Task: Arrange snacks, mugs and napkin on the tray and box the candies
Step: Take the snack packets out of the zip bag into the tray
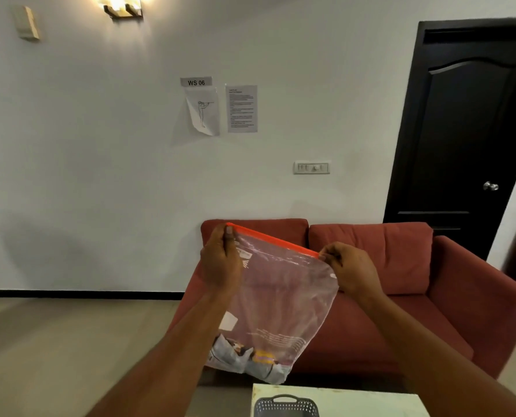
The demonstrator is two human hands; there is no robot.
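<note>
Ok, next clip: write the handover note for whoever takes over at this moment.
Left hand and right hand each pinch an end of the orange zip strip of a clear plastic bag, held up over the table.
Wrapped items sit in the bag's bottom.
A dark perforated basket shows on the table; no mugs or napkin in view.
Done: nothing visible yet.
Left: open bag, arrange everything, box the candies.

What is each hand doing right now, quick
Left hand: closed, pinching one end of the zip bag's orange seal.
Right hand: closed, pinching the seal's other end.
</note>
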